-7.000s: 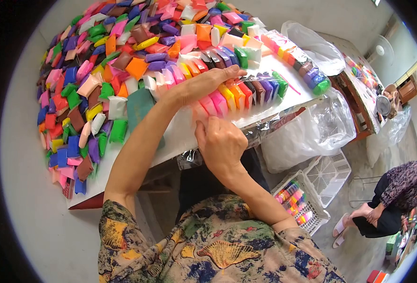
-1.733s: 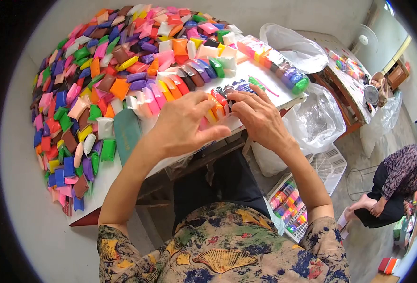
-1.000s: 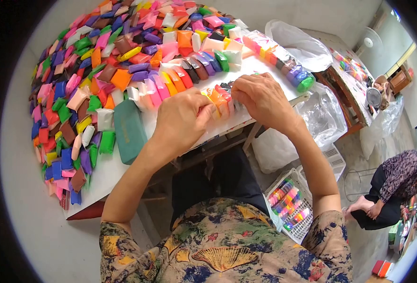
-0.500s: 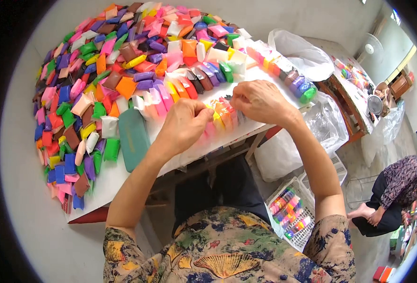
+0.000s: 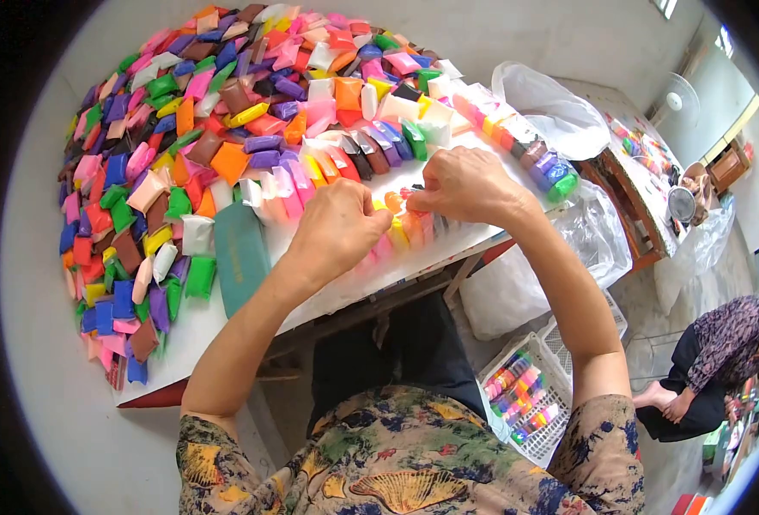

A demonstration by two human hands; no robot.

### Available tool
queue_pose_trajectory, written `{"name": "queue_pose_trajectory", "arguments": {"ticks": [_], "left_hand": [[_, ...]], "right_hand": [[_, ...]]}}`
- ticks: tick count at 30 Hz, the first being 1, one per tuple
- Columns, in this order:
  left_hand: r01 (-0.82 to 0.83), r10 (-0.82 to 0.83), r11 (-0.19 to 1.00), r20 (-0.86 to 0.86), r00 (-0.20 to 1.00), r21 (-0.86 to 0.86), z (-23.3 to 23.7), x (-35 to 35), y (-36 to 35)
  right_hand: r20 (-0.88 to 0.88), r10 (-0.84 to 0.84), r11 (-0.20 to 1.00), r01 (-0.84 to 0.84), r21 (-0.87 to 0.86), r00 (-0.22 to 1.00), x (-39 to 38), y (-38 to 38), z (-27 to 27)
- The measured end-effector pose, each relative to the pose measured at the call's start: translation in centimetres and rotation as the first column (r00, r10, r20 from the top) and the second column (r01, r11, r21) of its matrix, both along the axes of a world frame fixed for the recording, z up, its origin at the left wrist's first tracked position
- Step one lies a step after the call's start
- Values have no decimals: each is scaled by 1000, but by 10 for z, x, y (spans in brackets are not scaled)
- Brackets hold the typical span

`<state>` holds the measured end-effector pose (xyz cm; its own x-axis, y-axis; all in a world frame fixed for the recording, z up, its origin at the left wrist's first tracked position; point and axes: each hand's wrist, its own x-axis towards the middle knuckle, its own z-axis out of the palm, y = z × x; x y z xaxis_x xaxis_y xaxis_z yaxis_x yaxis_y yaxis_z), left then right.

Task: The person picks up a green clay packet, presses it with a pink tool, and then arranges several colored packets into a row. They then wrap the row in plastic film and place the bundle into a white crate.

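A short row of small coloured packets (image 5: 409, 227), yellow, orange and red among them, lies at the table's front edge, partly under shiny clear plastic. My left hand (image 5: 341, 223) is closed in a pinch at the row's left end. From the other side, my right hand (image 5: 467, 184) pinches at the top of the same row; both seem to hold its clear wrapper, though the fingertips hide most of it. Just behind stands another row of packets (image 5: 345, 161), running from white and pink to green. Beyond my right hand is a plastic-wrapped row (image 5: 517, 137).
A large heap of coloured packets (image 5: 199, 129) covers the table's left and back. A teal case (image 5: 240, 257) lies left of my forearm. Clear plastic bags (image 5: 551, 107) sit at the right. Below is a white basket (image 5: 530, 395) of wrapped rows. Another person (image 5: 723, 360) sits far right.
My right hand has moved slightly down and left, closer to my left hand, with its fingers lower on the row. My left hand stays nearly in place.
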<state>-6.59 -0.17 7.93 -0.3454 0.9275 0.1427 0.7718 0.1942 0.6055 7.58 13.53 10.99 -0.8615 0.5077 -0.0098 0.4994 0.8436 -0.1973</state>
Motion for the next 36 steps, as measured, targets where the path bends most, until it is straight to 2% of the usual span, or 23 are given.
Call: {"name": "queue_pose_trajectory", "arguments": {"ticks": [1,4,7,10,13,16,19,22,25,28,31,34,36], "left_hand": [[-1,1,1000,-45,999,3,-1,-1,0],[28,2,977,-141,990,211,-12,-9,0],[82,-79,995,-73,994,48,-3,-15,-2],[70,-69,995,17,997,-65,2,-17,0],[82,-77,994,78,994,-72,0,-19,2],[55,-43,993,114,993,-105,0,-18,3],[50,-39,992,91,995,-120,1,-18,4],[49,-25,986,149,988,-161,2,-18,5],[75,-22,980,279,960,-182,-1,-25,7],[64,11,974,334,943,-215,1,-23,8],[58,5,977,291,957,-207,-4,-25,10],[35,12,984,260,966,-175,-2,-20,7],[52,-4,982,257,966,-182,-4,-22,7]], "right_hand": [[26,-1,1000,1,12,1000,-1,-1,0],[-30,23,998,-21,63,999,-2,2,-8],[0,25,998,-25,58,1000,-2,0,-6],[-11,25,996,-24,86,1000,-2,-1,-7],[-150,17,989,6,150,989,1,1,-17],[-111,56,995,-46,86,992,4,5,-15],[-109,49,992,-35,124,993,1,3,-17],[-41,11,997,-8,75,999,-4,5,-11],[-46,-10,995,14,98,999,-7,11,-14],[-51,-26,997,30,77,998,-7,12,-14],[-83,-11,997,17,70,996,-3,-2,-7],[-132,-26,978,53,202,991,-11,-12,-20],[-106,-50,983,68,173,993,-11,-13,-16]]}}
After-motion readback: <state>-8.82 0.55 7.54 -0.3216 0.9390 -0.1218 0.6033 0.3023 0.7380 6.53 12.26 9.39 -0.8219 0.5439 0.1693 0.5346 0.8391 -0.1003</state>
